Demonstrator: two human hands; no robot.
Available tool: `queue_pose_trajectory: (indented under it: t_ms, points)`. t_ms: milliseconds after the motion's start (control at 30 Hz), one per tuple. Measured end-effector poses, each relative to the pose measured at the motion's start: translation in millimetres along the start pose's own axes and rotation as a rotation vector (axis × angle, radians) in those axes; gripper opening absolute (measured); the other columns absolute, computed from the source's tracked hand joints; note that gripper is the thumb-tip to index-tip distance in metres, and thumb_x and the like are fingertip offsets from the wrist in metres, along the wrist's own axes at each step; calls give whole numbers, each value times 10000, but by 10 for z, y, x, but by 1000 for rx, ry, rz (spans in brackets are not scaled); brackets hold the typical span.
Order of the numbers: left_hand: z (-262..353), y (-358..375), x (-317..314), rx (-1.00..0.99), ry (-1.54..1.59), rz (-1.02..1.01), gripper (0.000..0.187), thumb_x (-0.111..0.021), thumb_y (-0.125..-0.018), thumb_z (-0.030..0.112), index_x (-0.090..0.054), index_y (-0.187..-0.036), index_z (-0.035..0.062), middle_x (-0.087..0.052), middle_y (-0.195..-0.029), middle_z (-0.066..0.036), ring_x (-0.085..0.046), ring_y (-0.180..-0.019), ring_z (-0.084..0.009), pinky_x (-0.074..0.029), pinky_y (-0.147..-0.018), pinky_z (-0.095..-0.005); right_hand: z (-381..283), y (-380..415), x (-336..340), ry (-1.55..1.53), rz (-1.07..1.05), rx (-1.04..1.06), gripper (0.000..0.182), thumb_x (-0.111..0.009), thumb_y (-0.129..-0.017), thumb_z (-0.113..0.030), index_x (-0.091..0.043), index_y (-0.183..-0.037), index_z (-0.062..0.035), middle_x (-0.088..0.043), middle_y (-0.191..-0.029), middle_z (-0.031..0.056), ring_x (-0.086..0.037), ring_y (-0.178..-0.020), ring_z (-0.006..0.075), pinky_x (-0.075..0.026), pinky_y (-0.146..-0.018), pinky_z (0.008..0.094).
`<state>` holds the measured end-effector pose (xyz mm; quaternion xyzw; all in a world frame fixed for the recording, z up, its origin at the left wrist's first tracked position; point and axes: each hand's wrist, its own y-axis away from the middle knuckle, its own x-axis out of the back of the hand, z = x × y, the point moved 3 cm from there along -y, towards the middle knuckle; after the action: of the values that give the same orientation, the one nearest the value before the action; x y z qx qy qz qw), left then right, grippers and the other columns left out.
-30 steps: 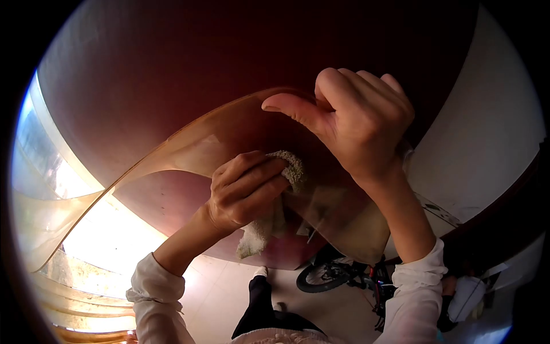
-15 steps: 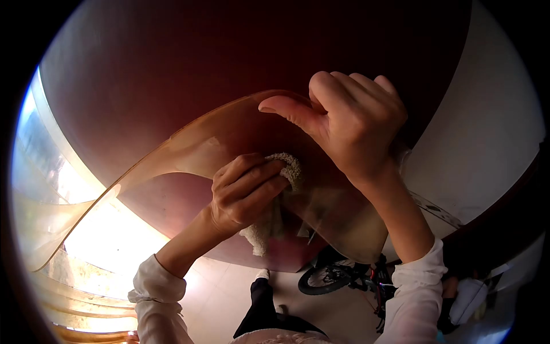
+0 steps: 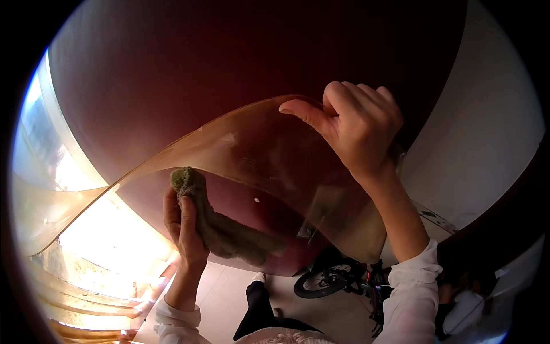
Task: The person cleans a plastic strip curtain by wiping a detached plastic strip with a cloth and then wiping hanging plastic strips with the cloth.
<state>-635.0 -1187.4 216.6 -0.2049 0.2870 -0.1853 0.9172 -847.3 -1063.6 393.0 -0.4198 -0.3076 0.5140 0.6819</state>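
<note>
Clear sheet (image 3: 269,149) lifted off table (image 3: 229,69) | right hand (image 3: 358,123) pinches its edge | left hand (image 3: 183,226) grips rag (image 3: 220,229) under it | wiping looks part done

Glossy clear plastic sheet (image 3: 269,155), nubby cloth (image 3: 220,226)

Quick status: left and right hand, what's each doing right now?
Left hand: closed on a grey-green terry cloth against the dark red tabletop.
Right hand: closed, pinching up the clear flexible plastic sheet edge.
</note>
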Motion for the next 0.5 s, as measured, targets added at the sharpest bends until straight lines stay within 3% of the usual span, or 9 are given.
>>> queue_pose_trajectory:
  t_ms: [100,133,200,267,333,400,433,467,500]
  points:
    - [-398,489,539,330,408,112,400,-351,-995,351,-495,-1208,45,-586,-1141,-112,-576,-1024,-201,-491,-869,-339,9,-16,14,-13,-24,21,552,-677,-707,-574,-365,-524,-157,-331,-418,-39,-335,-373,115,-225,-417,264]
    - [-732,736,951,617,549,-18,411,-335,-994,363,-506,-1198,50,-591,-1143,-132,-585,-1033,-229,-492,-893,-366,-2,1,12,-6,-51,2,558,-676,-707,-577,-360,-519,-157,-331,-413,-41,-333,-368,113,-225,-415,262]
    - [-1293,1335,1490,1300,703,246,350,-365,-981,294,-520,-1192,60,-609,-1111,-150,-601,-1019,-256,-494,-909,-394,-12,-12,1,-35,-33,-1,566,-679,-704,-577,-351,-512,-158,-338,-404,-41,-331,-359,110,-225,-412,260]
    - [-1185,1321,1449,1397,441,298,305,-426,-945,210,-527,-1172,35,-622,-1088,-156,-617,-984,-259,-501,-904,-412,-40,8,-32,7,-26,17,564,-678,-701,-579,-350,-513,-159,-349,-406,-42,-337,-360,110,-223,-410,262]
    - [-842,972,1154,1203,595,99,322,-548,-861,128,-514,-1149,-10,-624,-1049,-137,-617,-974,-261,-514,-882,-395,21,127,15,-6,-39,6,565,-674,-699,-581,-348,-513,-159,-357,-411,-41,-342,-364,113,-224,-412,264]
    - [-550,725,1127,895,272,126,331,-563,-842,122,-509,-1146,1,-618,-1017,-116,-622,-918,-228,-532,-799,-357,8,121,-2,-3,-14,18,563,-671,-700,-584,-351,-515,-160,-362,-415,-41,-350,-368,112,-224,-414,266]
    - [-494,754,1176,822,110,-25,342,-571,-825,92,-501,-1148,4,-610,-1005,-101,-615,-860,-189,-524,-700,-325,5,102,2,-10,-6,30,563,-671,-700,-584,-351,-515,-160,-362,-415,-41,-350,-368,112,-224,-414,266]
    - [-682,876,1282,830,4,96,349,-569,-839,82,-488,-1170,8,-609,-989,-95,-604,-824,-178,-499,-631,-308,1,112,17,-11,-19,25,560,-672,-702,-582,-353,-517,-160,-364,-417,-40,-354,-370,110,-224,-415,266]
    - [-778,1054,1476,1025,147,45,356,-572,-851,94,-479,-1186,13,-608,-1006,-102,-608,-851,-187,-511,-659,-317,-28,-35,37,-13,-34,19,558,-673,-704,-580,-355,-519,-160,-366,-419,-40,-357,-371,108,-224,-416,266]
